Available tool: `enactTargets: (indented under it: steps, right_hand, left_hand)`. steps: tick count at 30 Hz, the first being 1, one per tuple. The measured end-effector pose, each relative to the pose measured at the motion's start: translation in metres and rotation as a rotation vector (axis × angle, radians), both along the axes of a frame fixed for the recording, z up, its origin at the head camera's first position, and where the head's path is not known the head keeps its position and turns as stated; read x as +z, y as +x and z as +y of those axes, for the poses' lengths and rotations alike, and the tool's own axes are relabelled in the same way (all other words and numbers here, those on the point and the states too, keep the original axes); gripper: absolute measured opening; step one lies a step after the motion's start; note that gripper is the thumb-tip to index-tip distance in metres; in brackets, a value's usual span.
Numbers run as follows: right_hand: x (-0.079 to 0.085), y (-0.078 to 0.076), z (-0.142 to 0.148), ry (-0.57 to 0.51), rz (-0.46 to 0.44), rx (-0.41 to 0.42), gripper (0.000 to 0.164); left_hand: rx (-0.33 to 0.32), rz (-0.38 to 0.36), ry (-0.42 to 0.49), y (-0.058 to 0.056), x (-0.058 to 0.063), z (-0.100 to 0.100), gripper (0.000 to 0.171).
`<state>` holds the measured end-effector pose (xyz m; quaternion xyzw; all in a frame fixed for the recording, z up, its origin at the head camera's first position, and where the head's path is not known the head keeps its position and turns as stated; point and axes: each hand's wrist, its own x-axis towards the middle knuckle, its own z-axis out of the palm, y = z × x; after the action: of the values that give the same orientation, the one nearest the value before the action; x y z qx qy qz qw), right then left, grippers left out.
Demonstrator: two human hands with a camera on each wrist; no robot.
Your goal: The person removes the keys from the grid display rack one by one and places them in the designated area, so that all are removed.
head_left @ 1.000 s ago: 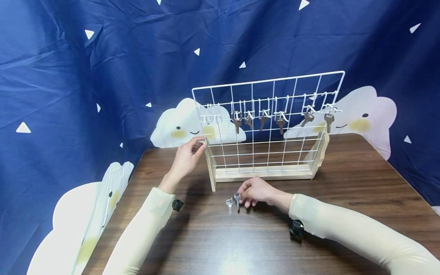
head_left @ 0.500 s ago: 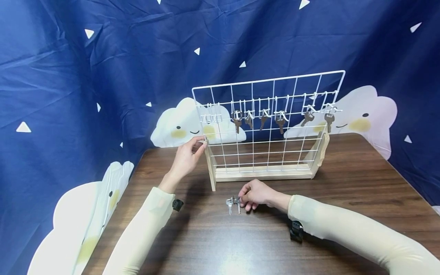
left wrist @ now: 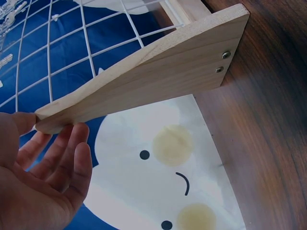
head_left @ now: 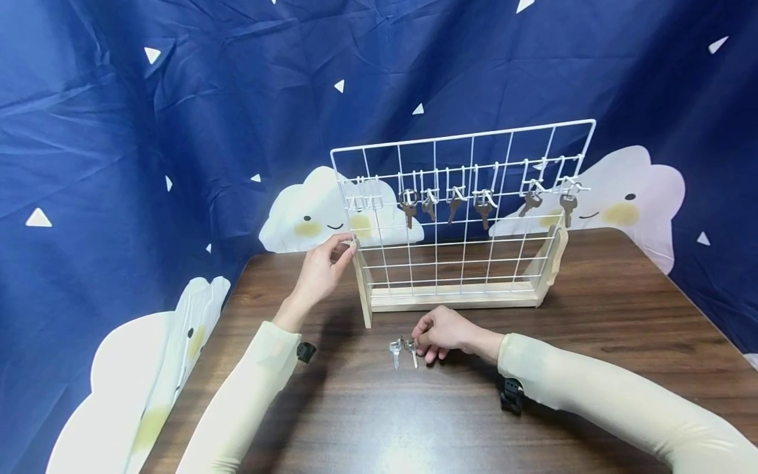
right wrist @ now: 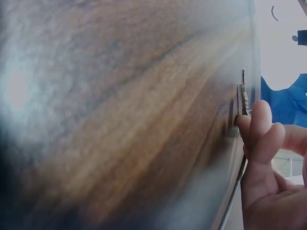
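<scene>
My left hand (head_left: 320,271) holds the upper end of the wooden side panel (left wrist: 144,79) on a white wire grid rack (head_left: 436,263). In the left wrist view the thumb lies on one side of that panel and the fingers on the other. At the table in front of the rack, my right hand (head_left: 445,330) pinches a small silver key (head_left: 412,353) at its head; the fingertips hide part of it. Just left of it another silver key (head_left: 395,352) lies on the wood. The right wrist view shows the right fingers (right wrist: 261,129) low against the tabletop, beside a key seen edge-on.
Several keys (head_left: 482,212) hang from white hooks along the grid. An unoccupied white hook (head_left: 364,203) sits at its left end. The rack stands on a wooden base (head_left: 453,301) on a brown table (head_left: 331,408). Behind is a blue curtain (head_left: 207,118) with clouds.
The key by my right fingers has swung from nearly upright beside the other key to lying slanted, a little further right. My left hand has kept its hold on the rack.
</scene>
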<state>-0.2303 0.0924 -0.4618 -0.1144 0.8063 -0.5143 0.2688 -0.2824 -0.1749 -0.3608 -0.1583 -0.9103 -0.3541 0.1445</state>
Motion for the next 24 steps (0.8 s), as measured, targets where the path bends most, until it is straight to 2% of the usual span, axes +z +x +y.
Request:
enactTargets:
  steps: [11,24]
  right_hand:
    - [-0.003,-0.001,0.003,0.043,0.034,-0.001,0.018]
    - [0.008,-0.005,0.010,0.058,0.073,-0.006,0.016]
  left_hand:
    - [0.001,-0.004,-0.002,-0.001,-0.001,0.000,0.034]
    - [-0.005,0.013,-0.003,-0.001,-0.001,0.000,0.034]
